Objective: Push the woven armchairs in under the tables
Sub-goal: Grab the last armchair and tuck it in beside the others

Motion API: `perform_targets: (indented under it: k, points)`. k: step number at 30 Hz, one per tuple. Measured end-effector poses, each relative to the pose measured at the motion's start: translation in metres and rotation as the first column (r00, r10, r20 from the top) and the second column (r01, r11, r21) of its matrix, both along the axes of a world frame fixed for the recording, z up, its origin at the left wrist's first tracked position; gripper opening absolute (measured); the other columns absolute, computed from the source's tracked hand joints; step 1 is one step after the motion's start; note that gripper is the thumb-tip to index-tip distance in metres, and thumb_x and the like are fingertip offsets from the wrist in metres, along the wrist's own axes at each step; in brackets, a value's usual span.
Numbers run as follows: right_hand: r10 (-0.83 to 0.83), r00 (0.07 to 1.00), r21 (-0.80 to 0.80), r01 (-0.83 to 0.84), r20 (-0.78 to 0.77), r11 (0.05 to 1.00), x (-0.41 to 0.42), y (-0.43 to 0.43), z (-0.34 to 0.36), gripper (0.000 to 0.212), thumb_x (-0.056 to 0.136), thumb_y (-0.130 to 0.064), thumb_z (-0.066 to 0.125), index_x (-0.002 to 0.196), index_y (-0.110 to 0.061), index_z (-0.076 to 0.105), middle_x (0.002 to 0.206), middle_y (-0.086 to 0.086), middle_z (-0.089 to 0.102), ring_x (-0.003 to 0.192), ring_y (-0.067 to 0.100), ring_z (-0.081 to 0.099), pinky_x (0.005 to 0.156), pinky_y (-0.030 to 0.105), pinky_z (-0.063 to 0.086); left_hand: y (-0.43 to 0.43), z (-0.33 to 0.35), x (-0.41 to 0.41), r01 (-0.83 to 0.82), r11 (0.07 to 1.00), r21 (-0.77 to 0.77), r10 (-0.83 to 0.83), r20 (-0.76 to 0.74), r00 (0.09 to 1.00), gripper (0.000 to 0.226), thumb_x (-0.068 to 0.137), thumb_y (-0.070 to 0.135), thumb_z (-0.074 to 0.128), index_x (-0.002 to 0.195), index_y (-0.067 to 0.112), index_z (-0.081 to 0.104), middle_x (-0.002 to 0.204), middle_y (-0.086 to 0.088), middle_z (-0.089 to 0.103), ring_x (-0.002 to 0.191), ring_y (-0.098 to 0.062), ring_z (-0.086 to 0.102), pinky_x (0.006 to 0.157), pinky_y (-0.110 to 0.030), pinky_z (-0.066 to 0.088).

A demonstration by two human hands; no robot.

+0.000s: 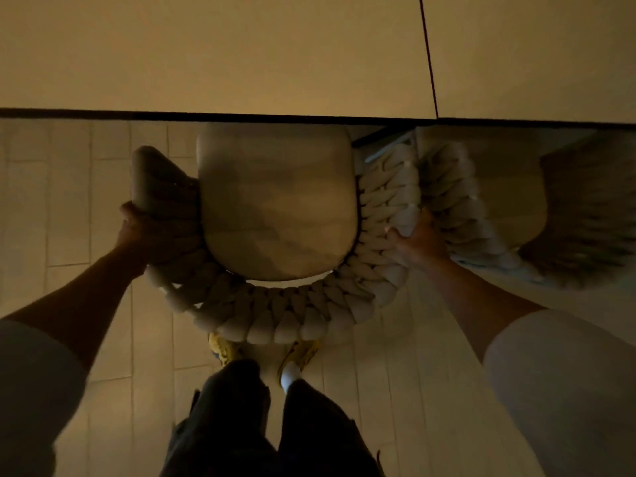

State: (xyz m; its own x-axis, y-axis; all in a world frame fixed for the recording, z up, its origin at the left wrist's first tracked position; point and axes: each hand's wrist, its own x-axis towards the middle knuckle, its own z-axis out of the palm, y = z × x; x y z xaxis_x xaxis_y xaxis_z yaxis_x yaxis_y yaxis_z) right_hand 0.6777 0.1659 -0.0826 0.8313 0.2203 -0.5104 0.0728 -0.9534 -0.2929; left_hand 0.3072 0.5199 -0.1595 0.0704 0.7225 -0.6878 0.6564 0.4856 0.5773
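My left hand and right hand grip armchair sides; bench edge straight ahead, seat front just under.

No readable text, label or number shows anywhere.

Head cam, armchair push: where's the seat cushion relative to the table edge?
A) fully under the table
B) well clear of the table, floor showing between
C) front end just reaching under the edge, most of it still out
C: the cushion has its front end at the table edge while the rest lies in the open; left hand and right hand grip the woven arms.
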Motion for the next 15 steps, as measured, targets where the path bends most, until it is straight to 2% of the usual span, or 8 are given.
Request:
perform_targets:
  k: [3, 6, 8, 10, 13, 15]
  points:
    - [-0.024, 0.998, -0.02, 0.025, 0.056, 0.999, 0.013, 0.009, -0.016, 0.092, 0.096, -0.052, 0.067, 0.163, -0.011, 0.019, 0.161, 0.019, 0.035, 0.142, 0.042, 0.044, 0.109, 0.046, 0.042, -0.015, 0.015, 0.005, -0.024, 0.999, 0.037, 0.024, 0.008, 1.0, 0.041, 0.104, 0.052, 0.048, 0.138, 0.031, 0.039, 0.112, 0.0, 0.057, 0.104, -0.026, 0.058, 0.083, -0.045, 0.048]
    - [-0.072, 0.989, 0.026, 0.069, 0.132, 0.997, 0.023, 0.018, -0.034, 0.09, 0.094, -0.052, 0.067, 0.16, -0.009, 0.023, 0.156, 0.022, 0.04, 0.136, 0.045, 0.048, 0.104, 0.052, 0.046, -0.025, 0.025, 0.003, 0.05, 0.993, 0.11, -0.044, -0.05, 0.998, 0.038, 0.103, 0.042, 0.056, 0.135, 0.033, 0.038, 0.113, 0.0, 0.057, 0.111, -0.031, 0.058, 0.08, -0.044, 0.051]
    - [-0.097, 0.978, 0.058, 0.088, 0.183, 0.994, 0.027, 0.02, -0.044, 0.089, 0.093, -0.056, 0.066, 0.157, -0.008, 0.026, 0.151, 0.024, 0.044, 0.13, 0.047, 0.052, 0.098, 0.055, 0.049, -0.029, 0.027, -0.001, 0.19, 0.967, 0.169, -0.169, -0.131, 0.977, 0.065, 0.088, 0.044, 0.072, 0.137, 0.032, 0.032, 0.12, -0.005, 0.058, 0.11, -0.035, 0.06, 0.084, -0.052, 0.055]
    - [-0.126, 0.965, 0.077, 0.111, 0.232, 0.991, 0.026, 0.02, -0.054, 0.088, 0.093, -0.061, 0.061, 0.153, -0.006, 0.029, 0.144, 0.026, 0.048, 0.121, 0.05, 0.056, 0.091, 0.056, 0.05, -0.038, 0.03, -0.002, 0.296, 0.923, 0.247, -0.248, -0.206, 0.947, 0.086, 0.075, 0.051, 0.076, 0.142, 0.029, 0.026, 0.128, -0.011, 0.057, 0.106, -0.037, 0.063, 0.084, -0.06, 0.057]
    - [-0.137, 0.95, 0.038, 0.132, 0.28, 0.991, 0.022, 0.02, -0.066, 0.078, 0.097, -0.061, 0.055, 0.144, -0.002, 0.035, 0.13, 0.031, 0.056, 0.109, 0.051, 0.061, 0.084, 0.055, 0.051, -0.055, 0.025, 0.004, 0.299, 0.869, 0.395, -0.206, -0.261, 0.943, 0.076, 0.089, 0.061, 0.057, 0.147, 0.025, 0.025, 0.129, -0.017, 0.057, 0.097, -0.041, 0.066, 0.078, -0.062, 0.059]
    - [-0.108, 0.943, 0.014, 0.109, 0.315, 0.994, 0.021, 0.018, -0.073, 0.072, 0.102, -0.057, 0.052, 0.145, 0.0, 0.036, 0.125, 0.033, 0.059, 0.106, 0.052, 0.062, 0.081, 0.054, 0.049, -0.061, 0.014, 0.004, 0.329, 0.82, 0.469, -0.182, -0.332, 0.925, 0.06, 0.101, 0.047, 0.054, 0.147, 0.021, 0.026, 0.126, -0.022, 0.056, 0.088, -0.045, 0.067, 0.072, -0.061, 0.059]
